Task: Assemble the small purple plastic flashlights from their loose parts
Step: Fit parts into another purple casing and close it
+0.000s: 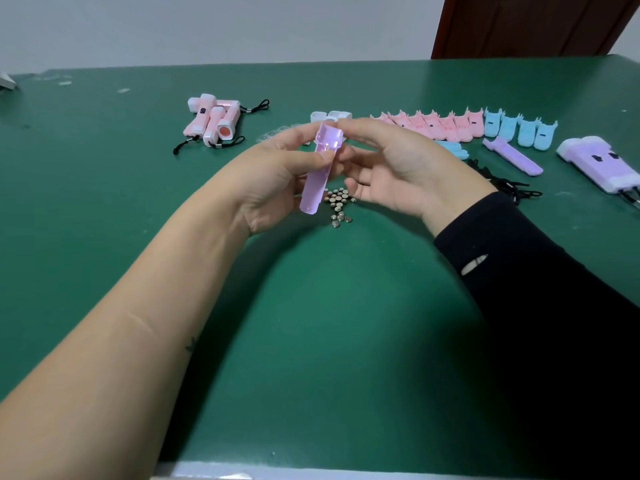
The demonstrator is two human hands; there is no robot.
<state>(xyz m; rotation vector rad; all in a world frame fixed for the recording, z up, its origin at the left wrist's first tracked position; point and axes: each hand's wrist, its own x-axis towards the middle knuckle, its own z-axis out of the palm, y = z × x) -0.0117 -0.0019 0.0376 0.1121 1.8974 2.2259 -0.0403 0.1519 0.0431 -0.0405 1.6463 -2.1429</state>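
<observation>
I assess this as a small hand-assembly station in a plain room, not a factory line. Evidence: a surface (346, 323) covered in green matting; pink shells (433, 128) and blue shells (519, 131) lined up in a row; a loose heap of button cells (339, 202); a tangle of black cords (502, 185); finished pink flashlights (213, 121) piled far left. Behind stand a bare grey wall (242, 26) and a brown door (519, 22).
</observation>
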